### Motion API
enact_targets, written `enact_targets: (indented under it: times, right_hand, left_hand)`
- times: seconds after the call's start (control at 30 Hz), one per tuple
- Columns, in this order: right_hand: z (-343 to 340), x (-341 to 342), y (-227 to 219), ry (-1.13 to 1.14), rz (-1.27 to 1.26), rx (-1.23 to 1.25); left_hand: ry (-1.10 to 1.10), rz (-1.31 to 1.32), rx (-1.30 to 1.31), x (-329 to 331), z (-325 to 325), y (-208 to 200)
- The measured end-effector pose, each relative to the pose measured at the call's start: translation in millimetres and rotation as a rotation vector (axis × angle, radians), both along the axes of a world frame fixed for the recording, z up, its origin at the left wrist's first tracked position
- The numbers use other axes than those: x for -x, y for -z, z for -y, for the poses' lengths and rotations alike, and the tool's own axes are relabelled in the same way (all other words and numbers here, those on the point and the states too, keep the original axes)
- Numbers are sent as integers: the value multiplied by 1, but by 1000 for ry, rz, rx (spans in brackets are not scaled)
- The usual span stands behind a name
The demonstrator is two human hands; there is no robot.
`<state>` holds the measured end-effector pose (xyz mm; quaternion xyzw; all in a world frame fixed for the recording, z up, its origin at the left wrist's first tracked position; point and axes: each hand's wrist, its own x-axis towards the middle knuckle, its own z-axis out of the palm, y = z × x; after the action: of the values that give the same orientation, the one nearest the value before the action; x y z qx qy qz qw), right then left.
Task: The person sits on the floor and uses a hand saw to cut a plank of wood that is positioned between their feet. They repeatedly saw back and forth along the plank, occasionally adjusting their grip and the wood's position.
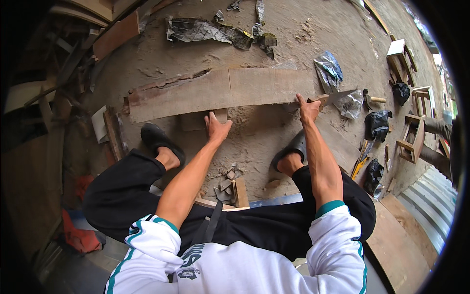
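Floor (161, 54): bare, dusty earth across the upper and middle frame
Plank (196, 97): long, brown, across the centre — splintered along its upper left edge, with a thin line near mid-length
Sheeting (203, 31): crumpled, torn, upper centre
Saw (341, 95): right of centre, blade pointing right
Right hand (310, 110): right of centre, closed around the saw's handle, a finger at the plank's edge
Left hand (217, 130): just below centre, thumb apart from fingers — whether it pinches the block, cannot tell
Block (221, 115): small, wooden, beside the left hand
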<state>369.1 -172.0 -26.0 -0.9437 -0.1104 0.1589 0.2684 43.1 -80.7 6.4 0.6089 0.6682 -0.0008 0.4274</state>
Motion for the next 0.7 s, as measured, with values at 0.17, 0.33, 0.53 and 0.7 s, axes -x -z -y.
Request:
enact_targets:
  times: [0.17,0.33,0.53,0.7]
  right_hand:
    - [-10,-15,10,124,-60,-35]
    - [-2,-30,22,155,-90,-105]
    - [-3,-14,1,136,50,-152]
    - [-3,3,-28,155,78,-252]
  left_hand:
    - [129,-54,-19,22,-8,7]
    - [153,-58,-122,28,0,11]
    - [-11,97,-518,41,-1,0]
    - [119,10,-684,58,-25,1]
